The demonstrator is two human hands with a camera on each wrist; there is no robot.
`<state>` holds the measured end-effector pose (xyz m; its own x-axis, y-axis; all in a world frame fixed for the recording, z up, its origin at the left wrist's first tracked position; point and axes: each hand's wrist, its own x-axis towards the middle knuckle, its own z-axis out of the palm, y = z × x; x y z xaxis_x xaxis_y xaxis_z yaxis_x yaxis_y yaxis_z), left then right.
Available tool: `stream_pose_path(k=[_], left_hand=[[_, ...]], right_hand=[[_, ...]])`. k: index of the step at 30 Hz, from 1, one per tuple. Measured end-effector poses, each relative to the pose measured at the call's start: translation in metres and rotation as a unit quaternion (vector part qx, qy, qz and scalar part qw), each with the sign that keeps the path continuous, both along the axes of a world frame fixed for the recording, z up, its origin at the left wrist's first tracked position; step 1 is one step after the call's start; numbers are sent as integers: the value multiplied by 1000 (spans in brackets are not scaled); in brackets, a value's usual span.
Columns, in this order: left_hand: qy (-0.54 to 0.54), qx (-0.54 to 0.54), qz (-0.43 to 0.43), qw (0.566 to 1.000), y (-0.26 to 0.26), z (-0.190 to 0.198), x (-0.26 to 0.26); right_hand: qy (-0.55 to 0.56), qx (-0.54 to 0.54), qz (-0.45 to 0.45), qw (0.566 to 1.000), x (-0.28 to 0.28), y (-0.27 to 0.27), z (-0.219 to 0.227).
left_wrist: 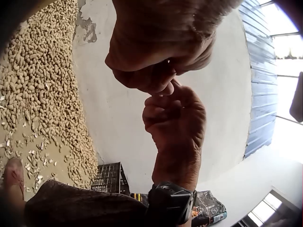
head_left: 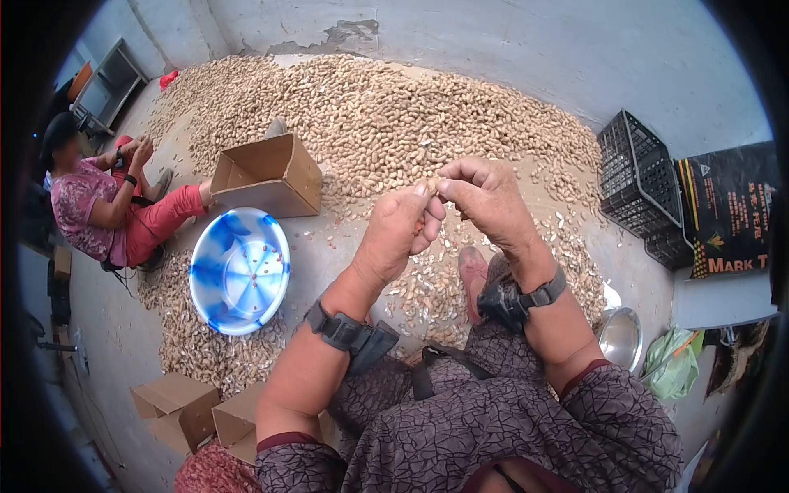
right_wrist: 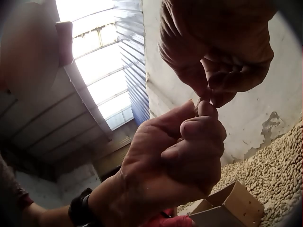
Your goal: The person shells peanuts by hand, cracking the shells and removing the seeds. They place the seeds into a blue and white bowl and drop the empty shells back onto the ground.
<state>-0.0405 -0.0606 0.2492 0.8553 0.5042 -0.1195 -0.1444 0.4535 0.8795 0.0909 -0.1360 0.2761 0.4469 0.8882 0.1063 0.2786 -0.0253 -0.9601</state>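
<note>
A tan peanut (head_left: 432, 185) is pinched between the fingertips of both hands, high over the floor in front of the lap. My left hand (head_left: 397, 230) holds it between thumb and forefinger, and reddish peanut kernels (head_left: 419, 223) show against its curled fingers. From the right, my right hand (head_left: 486, 197) pinches the same peanut with thumb and forefinger. In the right wrist view the fingertips of the left hand (right_wrist: 175, 151) and right hand (right_wrist: 220, 56) meet, mostly hiding the peanut.
A heap of unshelled peanuts (head_left: 386, 115) lies against the wall. A blue-and-white basin (head_left: 205, 275) with a few kernels and a cardboard box (head_left: 300, 177) stand left. Shells (head_left: 209, 349) litter the floor. Another person (head_left: 99, 197) sits far left; a black crate (head_left: 637, 177) stands right.
</note>
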Motion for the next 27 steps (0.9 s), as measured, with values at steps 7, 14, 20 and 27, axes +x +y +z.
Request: stream_pose_path(k=[7,14,20,27], left_hand=[[61,254,75,962,-4,-8,4],[61,402,167,898,-11,5,4],[60,428,177,884,-7,7,-1],[61,446,179,875,-7,4,-2]], right_hand=[[72,-44,22,996,-3,-4,11],[163,-34,58,984,1,-7,1],[256,18,117,960,1,-8,6],[229,1,117,966,1,-5,4]])
